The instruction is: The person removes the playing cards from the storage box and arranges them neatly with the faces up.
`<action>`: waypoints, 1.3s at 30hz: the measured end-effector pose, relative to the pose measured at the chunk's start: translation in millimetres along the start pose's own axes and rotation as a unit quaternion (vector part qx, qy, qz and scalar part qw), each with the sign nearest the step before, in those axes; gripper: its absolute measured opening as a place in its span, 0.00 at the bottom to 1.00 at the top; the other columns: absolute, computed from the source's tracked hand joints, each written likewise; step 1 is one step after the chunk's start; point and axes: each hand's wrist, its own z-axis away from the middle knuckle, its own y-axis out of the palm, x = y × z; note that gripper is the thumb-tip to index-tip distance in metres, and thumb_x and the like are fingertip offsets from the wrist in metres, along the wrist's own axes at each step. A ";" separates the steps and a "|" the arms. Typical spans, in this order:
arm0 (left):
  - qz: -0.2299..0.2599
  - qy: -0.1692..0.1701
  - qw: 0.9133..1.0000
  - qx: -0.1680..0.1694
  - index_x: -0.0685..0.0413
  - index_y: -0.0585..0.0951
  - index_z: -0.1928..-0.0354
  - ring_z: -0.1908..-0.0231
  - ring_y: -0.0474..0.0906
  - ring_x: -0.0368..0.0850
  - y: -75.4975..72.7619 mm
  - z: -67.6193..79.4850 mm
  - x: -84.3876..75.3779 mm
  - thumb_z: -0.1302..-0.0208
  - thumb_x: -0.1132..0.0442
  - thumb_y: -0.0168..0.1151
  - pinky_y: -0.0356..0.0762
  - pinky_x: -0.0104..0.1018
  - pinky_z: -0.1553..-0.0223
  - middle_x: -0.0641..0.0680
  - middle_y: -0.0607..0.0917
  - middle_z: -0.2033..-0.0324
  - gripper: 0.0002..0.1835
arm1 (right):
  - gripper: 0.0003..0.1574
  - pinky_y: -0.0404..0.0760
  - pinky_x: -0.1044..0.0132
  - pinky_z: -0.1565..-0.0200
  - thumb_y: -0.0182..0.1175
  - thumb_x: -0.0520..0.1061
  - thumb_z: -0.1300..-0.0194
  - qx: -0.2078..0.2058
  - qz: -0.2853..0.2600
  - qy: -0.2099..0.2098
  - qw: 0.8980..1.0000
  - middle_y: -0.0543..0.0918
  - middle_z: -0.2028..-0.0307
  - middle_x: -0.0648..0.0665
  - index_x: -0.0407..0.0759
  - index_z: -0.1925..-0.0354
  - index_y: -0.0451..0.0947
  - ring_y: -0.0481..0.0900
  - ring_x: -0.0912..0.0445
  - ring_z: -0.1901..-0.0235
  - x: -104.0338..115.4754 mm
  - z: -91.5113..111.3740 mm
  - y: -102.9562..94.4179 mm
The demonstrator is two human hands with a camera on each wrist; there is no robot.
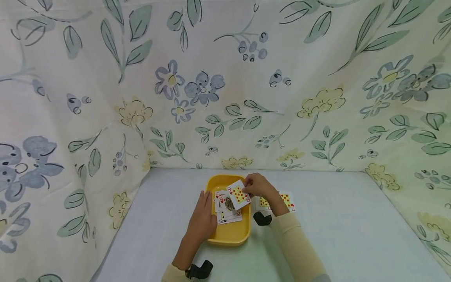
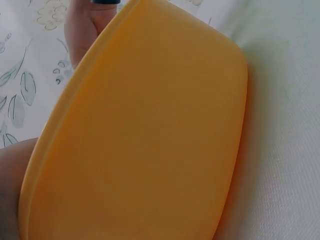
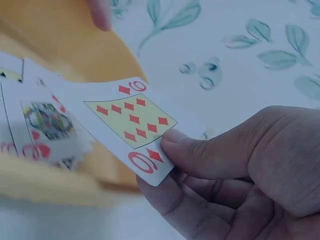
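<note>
Between thumb and fingers, my right hand pinches a nine of diamonds playing card, tilted above the right part of a yellow plastic tub. Several face-up playing cards lie overlapped inside the tub, one of them a face card. My left hand rests along the tub's left rim with fingers straight. In the left wrist view the tub's outer wall fills the middle, and part of a hand shows over the rim.
More face-up cards with red pips lie on the white tabletop right of the tub, partly hidden by my right forearm. A floral cloth hangs behind the table and along both sides.
</note>
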 end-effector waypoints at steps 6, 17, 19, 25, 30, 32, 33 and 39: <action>0.003 -0.007 1.000 0.004 0.68 0.58 0.23 0.21 0.47 0.58 -1.3 -0.8 -1.6 0.34 0.68 0.55 0.54 0.54 0.25 0.63 0.59 0.23 0.38 | 0.07 0.87 0.54 0.63 0.67 0.34 0.35 -0.023 -0.032 0.023 0.999 0.81 0.69 0.40 0.32 0.60 0.78 0.81 0.52 0.73 -14.5 11.2 -20.8; 0.012 -0.015 1.000 0.005 0.67 0.57 0.22 0.21 0.46 0.56 0.2 1.1 1.5 0.35 0.67 0.53 0.53 0.53 0.25 0.61 0.58 0.22 0.39 | 0.11 0.87 0.55 0.63 0.65 0.35 0.33 -0.056 -0.087 0.054 0.993 0.83 0.69 0.41 0.28 0.56 0.77 0.83 0.54 0.72 -67.5 33.6 -52.8; 0.014 -0.015 1.000 0.005 0.67 0.57 0.22 0.21 0.46 0.56 1.1 1.4 1.7 0.35 0.67 0.53 0.53 0.53 0.25 0.61 0.58 0.22 0.39 | 0.13 0.87 0.54 0.62 0.65 0.36 0.32 -0.063 -0.086 0.066 0.992 0.83 0.68 0.40 0.28 0.54 0.76 0.82 0.54 0.71 -75.3 37.8 -61.1; 0.015 -0.018 1.000 0.006 0.67 0.57 0.22 0.21 0.46 0.56 1.5 1.1 0.9 0.35 0.67 0.53 0.53 0.53 0.25 0.61 0.58 0.22 0.39 | 0.16 0.86 0.58 0.62 0.64 0.36 0.32 -0.091 -0.079 0.106 0.987 0.83 0.64 0.39 0.26 0.50 0.75 0.82 0.53 0.69 -98.7 49.2 -84.9; 0.014 -0.017 1.000 0.004 0.67 0.57 0.22 0.21 0.46 0.56 1.1 1.1 0.6 0.35 0.67 0.54 0.53 0.54 0.25 0.61 0.58 0.22 0.39 | 0.17 0.84 0.62 0.65 0.64 0.36 0.31 -0.112 -0.063 0.129 0.983 0.82 0.64 0.39 0.26 0.49 0.75 0.81 0.53 0.68 -116.7 54.8 -97.6; 0.012 -0.017 1.000 0.002 0.67 0.57 0.22 0.21 0.47 0.56 1.1 1.2 0.6 0.35 0.67 0.54 0.54 0.54 0.25 0.61 0.58 0.22 0.39 | 0.16 0.84 0.64 0.66 0.63 0.36 0.32 -0.119 -0.061 0.137 0.982 0.82 0.64 0.39 0.26 0.50 0.74 0.80 0.53 0.68 -123.2 56.3 -100.7; 0.011 -0.017 1.000 0.001 0.67 0.57 0.22 0.21 0.47 0.57 1.1 1.3 0.7 0.35 0.67 0.54 0.54 0.54 0.25 0.61 0.58 0.22 0.39 | 0.16 0.84 0.64 0.66 0.63 0.36 0.32 -0.120 -0.061 0.138 0.981 0.82 0.64 0.39 0.26 0.50 0.74 0.80 0.53 0.68 -126.6 57.2 -102.1; 0.016 -0.016 1.000 0.000 0.67 0.58 0.22 0.21 0.46 0.57 2.2 0.7 0.5 0.35 0.67 0.54 0.54 0.54 0.25 0.61 0.58 0.22 0.39 | 0.18 0.82 0.64 0.66 0.63 0.37 0.31 -0.131 -0.042 0.152 0.979 0.81 0.63 0.38 0.25 0.50 0.73 0.79 0.52 0.67 -142.3 66.5 -113.9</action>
